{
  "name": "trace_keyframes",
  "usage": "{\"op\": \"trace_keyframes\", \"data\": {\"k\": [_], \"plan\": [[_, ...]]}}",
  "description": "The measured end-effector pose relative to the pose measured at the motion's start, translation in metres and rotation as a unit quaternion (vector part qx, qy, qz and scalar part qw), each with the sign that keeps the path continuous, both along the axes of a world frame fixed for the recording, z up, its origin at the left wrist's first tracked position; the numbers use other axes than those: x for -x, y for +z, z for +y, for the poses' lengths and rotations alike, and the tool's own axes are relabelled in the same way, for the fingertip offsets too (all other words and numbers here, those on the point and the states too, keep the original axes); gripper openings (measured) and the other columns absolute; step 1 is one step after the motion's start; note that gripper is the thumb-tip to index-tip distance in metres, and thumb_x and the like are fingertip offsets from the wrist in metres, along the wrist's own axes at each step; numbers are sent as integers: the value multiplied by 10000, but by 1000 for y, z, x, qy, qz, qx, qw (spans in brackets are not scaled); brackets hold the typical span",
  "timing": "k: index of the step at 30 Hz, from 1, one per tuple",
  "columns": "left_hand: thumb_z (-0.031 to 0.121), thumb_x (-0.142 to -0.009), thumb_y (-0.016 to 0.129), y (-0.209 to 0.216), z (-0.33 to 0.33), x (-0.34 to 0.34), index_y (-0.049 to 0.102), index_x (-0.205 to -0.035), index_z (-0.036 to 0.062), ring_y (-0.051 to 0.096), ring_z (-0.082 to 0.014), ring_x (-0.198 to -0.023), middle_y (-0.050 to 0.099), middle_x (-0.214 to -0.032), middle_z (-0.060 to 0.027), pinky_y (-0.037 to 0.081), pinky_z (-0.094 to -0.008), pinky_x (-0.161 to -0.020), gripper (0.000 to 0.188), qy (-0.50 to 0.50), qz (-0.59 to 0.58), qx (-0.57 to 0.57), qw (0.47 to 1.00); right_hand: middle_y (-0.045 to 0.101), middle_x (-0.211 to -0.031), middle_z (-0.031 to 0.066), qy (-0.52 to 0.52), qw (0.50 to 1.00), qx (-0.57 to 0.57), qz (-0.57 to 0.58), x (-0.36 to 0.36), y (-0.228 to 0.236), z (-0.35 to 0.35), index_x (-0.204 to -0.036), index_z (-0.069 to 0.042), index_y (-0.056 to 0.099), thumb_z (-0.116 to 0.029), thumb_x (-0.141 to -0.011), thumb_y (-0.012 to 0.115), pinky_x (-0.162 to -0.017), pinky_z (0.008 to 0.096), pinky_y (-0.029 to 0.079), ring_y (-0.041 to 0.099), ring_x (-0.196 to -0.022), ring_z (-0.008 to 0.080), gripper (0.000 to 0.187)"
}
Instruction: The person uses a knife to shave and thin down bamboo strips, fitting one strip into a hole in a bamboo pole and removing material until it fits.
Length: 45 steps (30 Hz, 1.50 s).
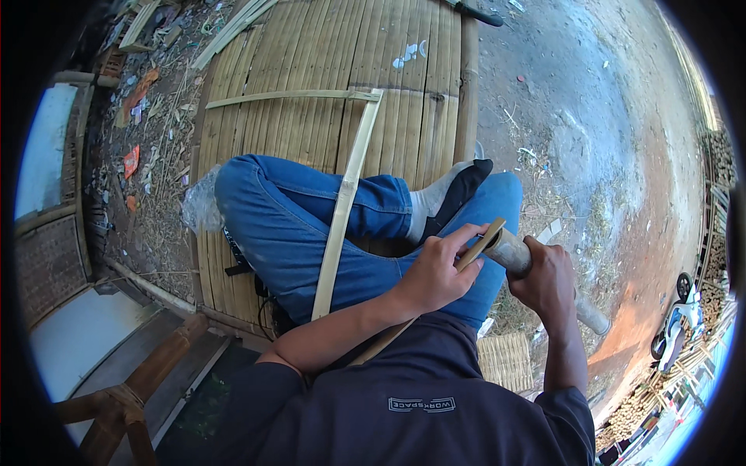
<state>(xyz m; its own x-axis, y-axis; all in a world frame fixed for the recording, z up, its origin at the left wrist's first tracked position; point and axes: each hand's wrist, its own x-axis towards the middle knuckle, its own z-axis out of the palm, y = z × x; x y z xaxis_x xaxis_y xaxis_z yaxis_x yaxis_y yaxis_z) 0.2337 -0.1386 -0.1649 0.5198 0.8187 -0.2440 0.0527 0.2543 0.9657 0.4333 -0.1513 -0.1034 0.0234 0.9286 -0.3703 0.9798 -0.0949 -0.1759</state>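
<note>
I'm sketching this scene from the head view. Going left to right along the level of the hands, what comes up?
Long pale bamboo strip lying across the blue-jeaned legs → left hand pinching a thin flat bamboo slat → grey cylindrical tool → right hand gripping it.

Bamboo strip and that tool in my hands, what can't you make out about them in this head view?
- Strip: its middle is hidden under the left hand; its lower end disappears behind the forearm.
- Tool: the right hand covers its grip, so its kind cannot be told.
- Where tool meets strip: too small to see whether it cuts in.
- Strip across the legs: lower end hidden behind the forearm.
</note>
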Motion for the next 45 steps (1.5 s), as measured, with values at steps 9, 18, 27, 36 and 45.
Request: {"op": "trace_keyframes", "data": {"k": [9, 18, 27, 36, 45], "plan": [[54, -910, 639, -8, -4, 3, 532, -1350, -10, 649, -122, -634, 683, -748, -119, 532, -292, -602, 458, 31, -16, -36, 999, 650, -669, 217, 8, 1000, 6, 4, 2, -6, -1, -781, -54, 620, -152, -683, 711, -654, 501, 533, 667, -676, 428, 167], [89, -924, 630, 4, 10, 11, 540, -1329, -9, 643, -154, -644, 685, -790, -144, 507, -311, -599, 427, 55, 30, -77, 995, 659, -690, 227, -14, 1000, 13, 17, 10, -12, 7, -816, -43, 624, -168, -697, 718, -665, 506, 540, 666, -676, 440, 197], [109, -970, 606, -6, 27, 16, 608, -1056, -3, 668, -155, -715, 666, -864, -85, 532, -257, -564, 142, 148, 38, -167, 974, 656, -701, 250, -28, 998, 1, 57, 27, -11, 23, -819, -24, 620, -170, -712, 718, -673, 516, 541, 666, -690, 451, 206], [134, -868, 751, 10, 50, 26, 597, -1043, -17, 659, -97, -695, 638, -938, -89, 521, -229, -541, 278, 75, 19, -100, 992, 641, -672, 254, -23, 994, -39, 98, 32, -10, 32, -810, -13, 640, -170, -715, 723, -671, 513, 540, 660, -681, 452, 202], [99, -932, 687, -5, 29, 12, 611, -1208, -22, 538, -45, -644, 613, -988, -94, 423, -198, -503, 311, 145, 17, -100, 984, 640, -653, 236, -11, 998, -32, 53, 22, -21, 30, -797, -24, 645, -168, -690, 728, -649, 491, 549, 667, -660, 433, 198]]}}
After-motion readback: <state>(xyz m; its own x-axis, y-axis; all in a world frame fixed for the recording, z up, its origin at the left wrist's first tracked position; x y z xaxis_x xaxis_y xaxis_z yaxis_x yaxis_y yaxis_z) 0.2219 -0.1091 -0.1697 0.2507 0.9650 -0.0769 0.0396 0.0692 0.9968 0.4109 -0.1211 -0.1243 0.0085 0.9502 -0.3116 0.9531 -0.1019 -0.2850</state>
